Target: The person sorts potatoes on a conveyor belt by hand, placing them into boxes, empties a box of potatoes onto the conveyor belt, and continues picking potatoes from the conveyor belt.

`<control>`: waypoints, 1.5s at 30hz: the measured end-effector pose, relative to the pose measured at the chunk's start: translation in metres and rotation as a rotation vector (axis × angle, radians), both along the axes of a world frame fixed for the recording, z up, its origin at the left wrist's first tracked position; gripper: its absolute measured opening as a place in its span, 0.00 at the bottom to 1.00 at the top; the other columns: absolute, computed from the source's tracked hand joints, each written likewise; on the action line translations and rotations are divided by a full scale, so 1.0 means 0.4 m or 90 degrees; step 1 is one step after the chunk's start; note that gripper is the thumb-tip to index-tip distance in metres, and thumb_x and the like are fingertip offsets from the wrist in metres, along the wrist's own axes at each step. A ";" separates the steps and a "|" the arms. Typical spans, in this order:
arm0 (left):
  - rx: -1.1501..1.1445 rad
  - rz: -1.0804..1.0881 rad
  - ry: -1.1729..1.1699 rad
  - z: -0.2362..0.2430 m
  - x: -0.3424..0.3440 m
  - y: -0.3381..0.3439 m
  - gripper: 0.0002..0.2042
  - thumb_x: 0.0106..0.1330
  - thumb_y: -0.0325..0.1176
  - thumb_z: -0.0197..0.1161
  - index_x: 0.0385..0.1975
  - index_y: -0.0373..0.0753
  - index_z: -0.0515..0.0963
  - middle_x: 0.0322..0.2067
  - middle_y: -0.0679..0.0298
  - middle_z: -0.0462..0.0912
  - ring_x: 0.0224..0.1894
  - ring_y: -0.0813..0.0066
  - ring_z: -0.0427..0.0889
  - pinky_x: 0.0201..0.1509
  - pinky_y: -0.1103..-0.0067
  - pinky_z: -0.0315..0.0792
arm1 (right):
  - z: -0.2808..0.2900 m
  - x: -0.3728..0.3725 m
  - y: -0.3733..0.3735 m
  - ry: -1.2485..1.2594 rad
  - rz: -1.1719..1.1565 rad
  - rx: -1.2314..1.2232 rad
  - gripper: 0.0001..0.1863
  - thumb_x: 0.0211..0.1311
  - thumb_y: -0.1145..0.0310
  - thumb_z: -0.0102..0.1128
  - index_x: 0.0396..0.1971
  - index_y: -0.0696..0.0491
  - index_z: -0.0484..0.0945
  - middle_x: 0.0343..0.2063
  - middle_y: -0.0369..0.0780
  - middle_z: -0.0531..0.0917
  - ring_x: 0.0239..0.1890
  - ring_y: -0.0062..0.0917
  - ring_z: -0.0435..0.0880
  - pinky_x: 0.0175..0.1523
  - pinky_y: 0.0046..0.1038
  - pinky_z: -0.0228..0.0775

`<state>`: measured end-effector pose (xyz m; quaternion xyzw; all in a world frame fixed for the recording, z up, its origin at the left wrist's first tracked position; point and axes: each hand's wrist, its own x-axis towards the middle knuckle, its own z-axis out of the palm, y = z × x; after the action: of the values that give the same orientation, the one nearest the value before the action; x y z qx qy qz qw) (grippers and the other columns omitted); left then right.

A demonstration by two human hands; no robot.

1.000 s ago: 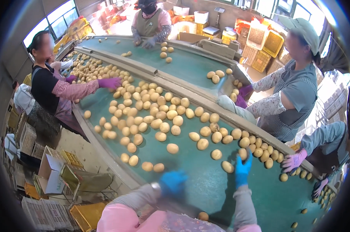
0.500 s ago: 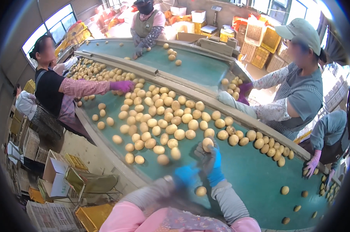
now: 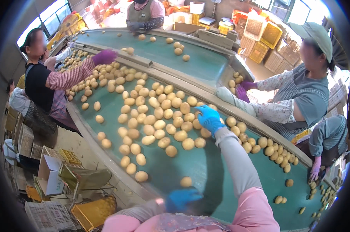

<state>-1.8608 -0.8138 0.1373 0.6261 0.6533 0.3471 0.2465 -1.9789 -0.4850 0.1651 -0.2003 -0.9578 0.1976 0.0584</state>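
Many yellow-brown potatoes (image 3: 158, 113) lie on a green conveyor belt (image 3: 244, 189) in front of me. My right hand (image 3: 209, 118), in a blue glove, reaches over the potatoes near the metal rail, fingers stretched out and bent down at the tips. Its palm side is hidden, and no potato shows clearly in it. My left hand (image 3: 182, 198), also in a blue glove, is low over the near side of the belt, close to my body. Motion smears its fingers. A single potato (image 3: 186, 181) lies just beyond it.
A metal rail (image 3: 175, 82) divides this belt from a second one. On the left, a co-worker's purple glove (image 3: 104, 57) is raised over potatoes. Across the rail stands a co-worker in a cap (image 3: 312, 83). Crates (image 3: 94, 210) and a cardboard box (image 3: 53, 174) are at lower left.
My right hand, which held a potato over the near belt, has reached away toward the rail. My left hand has drawn back toward me. The left co-worker's glove has lifted and moved left.
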 end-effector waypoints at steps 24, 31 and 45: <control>-0.074 0.034 0.017 0.007 -0.258 -0.123 0.17 0.60 0.36 0.59 0.50 0.46 0.75 0.58 0.58 0.70 0.37 0.56 0.81 0.38 0.66 0.78 | 0.092 -0.189 -0.153 -0.132 -0.016 -0.107 0.31 0.40 0.52 0.69 0.49 0.46 0.79 0.50 0.47 0.78 0.51 0.43 0.78 0.57 0.37 0.71; -0.142 0.142 0.048 0.034 -0.456 -0.211 0.19 0.59 0.37 0.60 0.52 0.47 0.74 0.58 0.62 0.72 0.33 0.62 0.81 0.33 0.69 0.77 | 0.105 -0.253 -0.175 -0.450 -0.024 -0.327 0.35 0.43 0.53 0.70 0.56 0.44 0.75 0.56 0.47 0.75 0.54 0.40 0.79 0.56 0.38 0.73; 0.035 0.482 -0.034 0.091 -0.872 -0.229 0.19 0.58 0.38 0.64 0.49 0.43 0.77 0.46 0.54 0.80 0.45 0.57 0.81 0.47 0.67 0.76 | 0.304 0.260 -0.439 0.311 -0.444 -0.888 0.24 0.58 0.58 0.62 0.51 0.56 0.74 0.42 0.43 0.79 0.38 0.25 0.79 0.40 0.24 0.73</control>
<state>-2.2094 -0.9053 0.1737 0.3372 0.8220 0.4476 0.1009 -1.8748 -0.6607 0.2868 -0.4284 -0.4574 0.7568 0.1856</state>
